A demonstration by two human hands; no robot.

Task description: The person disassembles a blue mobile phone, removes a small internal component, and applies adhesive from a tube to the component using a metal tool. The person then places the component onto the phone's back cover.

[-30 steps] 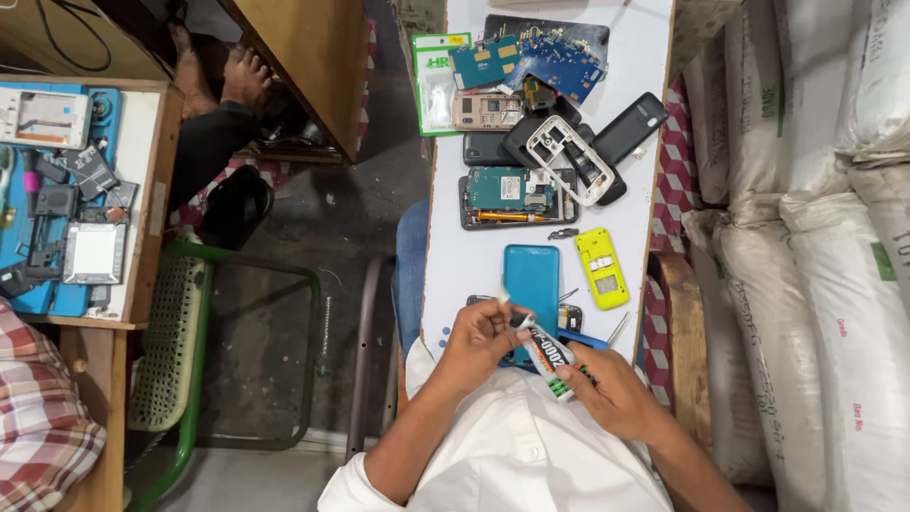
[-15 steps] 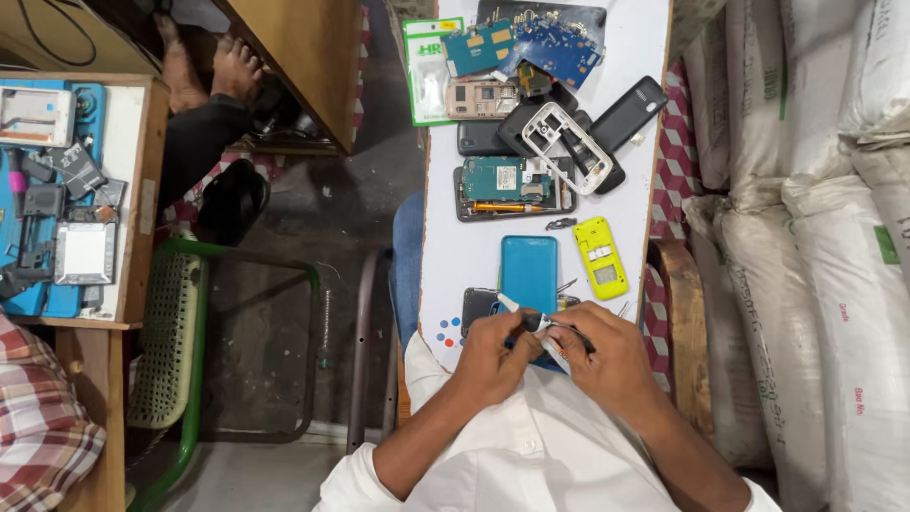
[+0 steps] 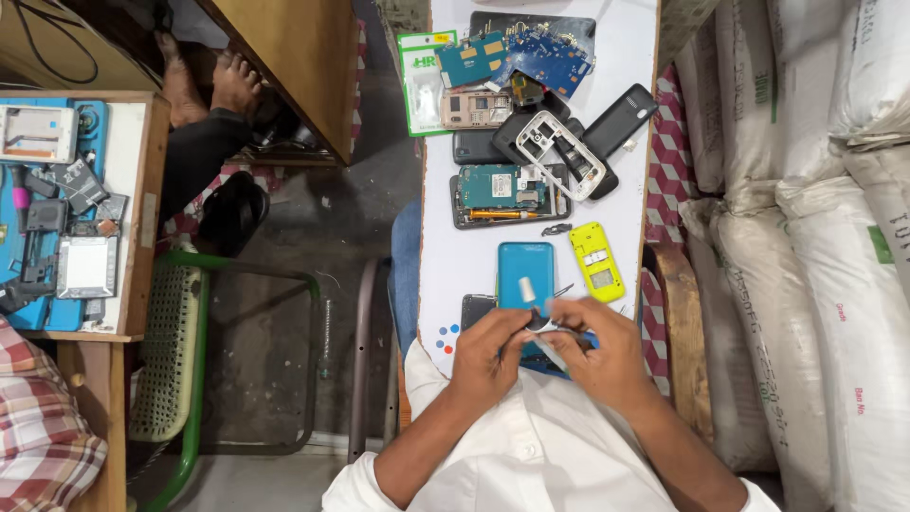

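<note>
My left hand [image 3: 491, 349] and my right hand [image 3: 599, 346] meet over the near end of a narrow white table [image 3: 436, 237]. Together they pinch a small white tube with a dark tip [image 3: 548, 334], mostly hidden by my fingers. Just beyond my fingers lies a teal phone back cover [image 3: 525, 273] with a small white cylinder [image 3: 525, 288] resting on it. A yellow phone housing [image 3: 594, 261] lies to its right. A dark phone part [image 3: 474, 308] sits under my left fingertips.
Farther up the table lie an opened phone showing its circuit board [image 3: 505, 192], a white phone frame [image 3: 561, 155], black covers [image 3: 620, 118], blue circuit boards [image 3: 545, 52] and a green card [image 3: 418, 85]. White sacks [image 3: 815, 256] stand right. At left are a green chair [image 3: 180, 341], another workbench [image 3: 71, 209] and a person's bare feet [image 3: 213, 81].
My hands have drawn closer together around the tube, which earlier stuck out toward my chest. The view has shifted slightly.
</note>
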